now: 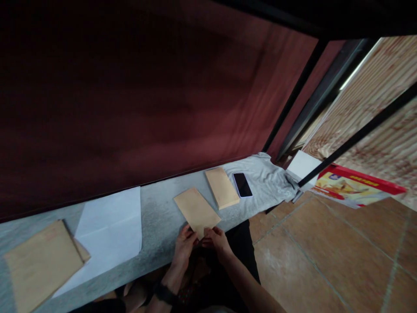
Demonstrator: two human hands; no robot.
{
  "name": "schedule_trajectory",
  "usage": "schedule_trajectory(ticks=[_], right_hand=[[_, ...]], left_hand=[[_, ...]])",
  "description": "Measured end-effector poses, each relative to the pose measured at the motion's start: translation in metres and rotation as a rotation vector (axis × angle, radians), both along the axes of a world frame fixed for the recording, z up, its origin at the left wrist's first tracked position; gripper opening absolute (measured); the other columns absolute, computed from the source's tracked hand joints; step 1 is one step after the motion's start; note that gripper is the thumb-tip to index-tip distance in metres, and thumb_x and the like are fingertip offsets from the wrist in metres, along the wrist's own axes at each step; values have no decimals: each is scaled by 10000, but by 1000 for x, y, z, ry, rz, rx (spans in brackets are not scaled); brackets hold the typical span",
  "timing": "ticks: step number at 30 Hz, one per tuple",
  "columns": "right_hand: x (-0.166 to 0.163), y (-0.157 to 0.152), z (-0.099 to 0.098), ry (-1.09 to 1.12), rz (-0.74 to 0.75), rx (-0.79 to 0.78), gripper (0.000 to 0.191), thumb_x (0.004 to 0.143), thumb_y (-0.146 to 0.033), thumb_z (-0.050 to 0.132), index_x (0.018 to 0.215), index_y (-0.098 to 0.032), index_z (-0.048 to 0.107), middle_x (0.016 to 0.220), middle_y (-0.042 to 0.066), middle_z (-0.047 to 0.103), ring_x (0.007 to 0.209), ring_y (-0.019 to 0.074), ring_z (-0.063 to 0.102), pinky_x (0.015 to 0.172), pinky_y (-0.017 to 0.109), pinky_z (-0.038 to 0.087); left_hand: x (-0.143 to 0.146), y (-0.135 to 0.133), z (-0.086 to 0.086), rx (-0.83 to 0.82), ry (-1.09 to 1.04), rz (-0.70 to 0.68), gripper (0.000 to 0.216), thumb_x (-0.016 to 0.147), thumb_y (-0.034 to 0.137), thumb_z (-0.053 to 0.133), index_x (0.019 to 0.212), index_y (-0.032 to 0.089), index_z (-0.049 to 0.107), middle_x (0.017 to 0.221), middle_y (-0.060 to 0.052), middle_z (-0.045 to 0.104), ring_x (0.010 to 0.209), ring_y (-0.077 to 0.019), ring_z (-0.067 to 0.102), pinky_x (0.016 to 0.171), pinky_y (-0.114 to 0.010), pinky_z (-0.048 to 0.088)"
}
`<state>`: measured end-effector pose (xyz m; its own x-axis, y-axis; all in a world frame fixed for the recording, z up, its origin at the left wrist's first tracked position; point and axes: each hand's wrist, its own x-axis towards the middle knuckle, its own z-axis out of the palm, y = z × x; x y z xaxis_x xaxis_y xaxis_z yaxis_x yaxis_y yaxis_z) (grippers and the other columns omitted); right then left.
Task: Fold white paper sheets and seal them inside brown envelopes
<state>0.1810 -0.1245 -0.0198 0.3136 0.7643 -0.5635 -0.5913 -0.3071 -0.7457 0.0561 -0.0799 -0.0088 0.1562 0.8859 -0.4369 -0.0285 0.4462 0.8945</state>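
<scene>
A brown paper envelope (197, 208) lies at a slant over the front edge of the grey bench top (159, 208). Its near end is pinched by my left hand (185, 243) at the left corner and by my right hand (215, 239) on the right side. The fingertips of both hands are close together there, and part of that end is hidden under them. Just behind and to the right sits a thick stack of brown envelopes (222, 187). A phone (243, 184) with a dark screen and pale rim rests beside the stack.
White paper sheets (114, 221) and larger brown envelopes (44, 263) lie on the bench at left. A crumpled grey cloth (260, 174) covers its right end. Black posts (293, 98) rise there. A red printed box (355, 184) stands on the tiled floor (312, 248).
</scene>
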Motion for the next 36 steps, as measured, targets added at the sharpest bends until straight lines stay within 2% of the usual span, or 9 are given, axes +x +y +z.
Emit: schedule_trajectory(ticks=[5, 9, 13, 20, 26, 30, 34, 36], right_hand=[[9, -2, 3, 62, -45, 56, 543, 481, -529, 915, 689, -181, 553, 558, -15, 626, 481, 123, 624, 476, 218, 537], [23, 8, 8, -32, -109, 142, 563, 501, -585, 894, 666, -213, 504, 563, -33, 621, 533, 142, 646, 545, 259, 578], [54, 25, 14, -120, -189, 188, 538, 563, -588, 862, 655, -239, 463, 580, -36, 621, 598, 163, 680, 625, 288, 605], [104, 47, 9, -170, -259, 138, 507, 553, -501, 883, 643, -245, 455, 566, -36, 630, 612, 173, 700, 659, 288, 611], [113, 46, -2, -171, -254, 87, 441, 598, -470, 861, 634, -237, 489, 574, -27, 668, 614, 169, 709, 649, 274, 612], [114, 49, -8, -188, -214, 39, 402, 635, -467, 856, 674, -212, 548, 624, 23, 714, 572, 168, 702, 573, 257, 597], [114, 53, -11, -223, -181, -1, 414, 645, -480, 866, 701, -189, 577, 644, 63, 730, 519, 167, 683, 511, 259, 582], [115, 52, -12, -242, -155, -13, 422, 654, -497, 861, 702, -181, 586, 650, 81, 734, 522, 177, 686, 514, 275, 588]], left_hand=[[5, 2, 7, 101, 30, -51, 700, 624, 493, 799, 1222, 163, 645, 729, -5, 703, 632, -164, 646, 600, -272, 487], [1, 0, 9, 60, -3, -64, 693, 611, 564, 802, 1161, 160, 682, 784, -38, 724, 706, -186, 676, 664, -302, 530], [-10, -5, 4, 27, 20, -63, 657, 567, 608, 805, 1042, 162, 725, 778, -45, 718, 711, -206, 687, 669, -333, 551], [-29, -17, -4, 55, 40, -59, 573, 585, 611, 775, 954, 174, 741, 726, -50, 726, 667, -224, 689, 617, -341, 542], [-45, -30, -9, 87, 110, -70, 508, 661, 580, 725, 979, 184, 742, 764, -53, 742, 697, -235, 693, 664, -356, 538], [-58, -38, -10, 96, 143, -91, 499, 732, 563, 679, 1049, 183, 734, 829, -67, 755, 768, -248, 704, 718, -364, 538], [-74, -36, -13, 200, 219, -91, 460, 812, 546, 615, 1088, 197, 729, 879, -75, 757, 796, -255, 705, 751, -383, 550], [-87, -29, -15, 335, 317, -45, 403, 839, 529, 594, 1048, 217, 738, 949, -81, 758, 876, -267, 710, 837, -411, 557]])
